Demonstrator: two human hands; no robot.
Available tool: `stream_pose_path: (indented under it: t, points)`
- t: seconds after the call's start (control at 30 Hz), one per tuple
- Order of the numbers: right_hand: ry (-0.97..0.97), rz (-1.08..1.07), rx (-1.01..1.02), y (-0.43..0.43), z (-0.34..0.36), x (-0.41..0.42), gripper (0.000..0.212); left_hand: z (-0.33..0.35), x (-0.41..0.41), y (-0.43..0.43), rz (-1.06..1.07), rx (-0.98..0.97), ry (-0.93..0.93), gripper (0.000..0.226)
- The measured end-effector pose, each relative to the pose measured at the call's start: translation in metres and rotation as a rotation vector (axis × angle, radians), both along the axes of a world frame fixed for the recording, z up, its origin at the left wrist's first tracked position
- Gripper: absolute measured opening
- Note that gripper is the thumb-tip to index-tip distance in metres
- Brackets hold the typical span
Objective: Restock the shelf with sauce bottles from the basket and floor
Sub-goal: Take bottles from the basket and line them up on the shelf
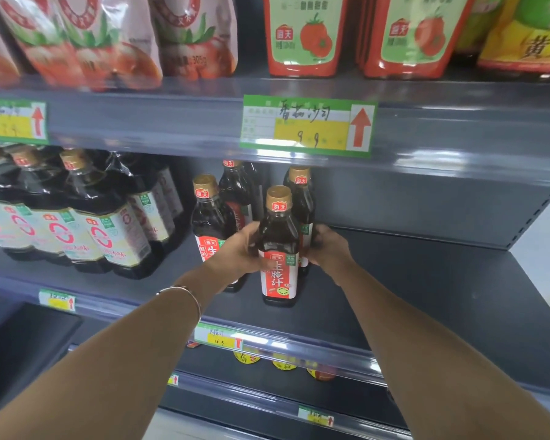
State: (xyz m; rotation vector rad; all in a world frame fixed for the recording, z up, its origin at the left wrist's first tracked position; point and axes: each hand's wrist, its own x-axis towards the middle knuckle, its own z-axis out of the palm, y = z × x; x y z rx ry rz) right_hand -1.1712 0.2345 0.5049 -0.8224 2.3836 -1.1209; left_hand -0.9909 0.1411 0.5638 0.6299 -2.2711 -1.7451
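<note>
A dark sauce bottle [279,246] with a gold cap and a red and white label stands upright near the front of the grey middle shelf [426,293]. My left hand [240,249] grips its left side at the shoulder. My right hand [326,246] is curled round the bottle [300,198] standing just behind it on the right. Two more bottles of the same kind, one at the left [208,214] and one further back [235,185], stand close by.
Larger dark bottles [108,223] fill the shelf's left part. To the right of the bottles the shelf surface is bare. Tomato sauce pouches [302,36] sit on the shelf above. Yellow-capped jars [246,357] show on the shelf below. Green price tags [307,125] line the shelf edges.
</note>
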Motion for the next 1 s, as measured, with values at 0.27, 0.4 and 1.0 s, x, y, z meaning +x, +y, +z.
stream_pose_path:
  t: [0.27, 0.4, 1.0]
  points:
    - [0.054, 0.044, 0.045, -0.007, 0.004, 0.001, 0.041, -0.002, 0.001, 0.000, 0.005, 0.010, -0.001, 0.051]
    - [-0.067, 0.036, 0.032, 0.001, 0.003, 0.003, 0.064, -0.001, -0.001, 0.001, 0.017, -0.009, -0.010, 0.051]
    - [0.134, 0.207, 0.373, 0.069, 0.018, 0.079, 0.041, -0.009, 0.094, 0.023, -0.072, -0.792, -0.663, 0.038]
